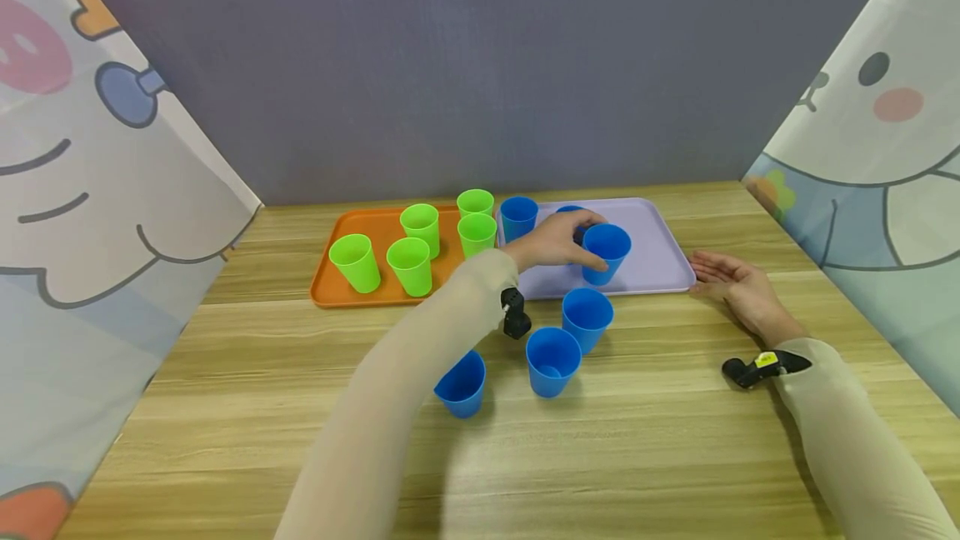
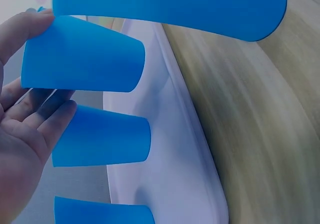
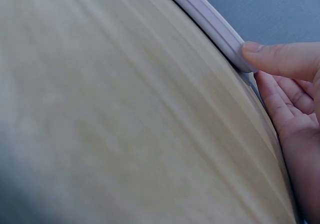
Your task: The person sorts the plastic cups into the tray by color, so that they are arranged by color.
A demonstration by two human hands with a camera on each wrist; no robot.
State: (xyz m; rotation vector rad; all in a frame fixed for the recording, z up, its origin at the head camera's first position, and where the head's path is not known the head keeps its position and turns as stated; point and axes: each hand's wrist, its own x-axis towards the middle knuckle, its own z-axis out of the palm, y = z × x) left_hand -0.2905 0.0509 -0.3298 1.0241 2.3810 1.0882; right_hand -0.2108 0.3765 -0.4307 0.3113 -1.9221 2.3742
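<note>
My left hand (image 1: 581,240) reaches over the lavender tray (image 1: 652,261) and grips a blue cup (image 1: 609,261) standing on it. In the left wrist view the thumb and fingers (image 2: 47,111) lie on opposite sides of that cup (image 2: 82,54). Two more blue cups (image 1: 518,217) stand at the tray's back, one partly hidden by the hand. My right hand (image 1: 723,277) lies open on the table, its thumb (image 3: 280,59) against the tray's rim (image 3: 210,19).
Three blue cups (image 1: 587,319) (image 1: 552,361) (image 1: 461,384) stand on the wooden table in front of the tray. An orange tray (image 1: 322,294) to the left holds several green cups (image 1: 355,262). Cartoon curtains close both sides; a grey wall stands behind.
</note>
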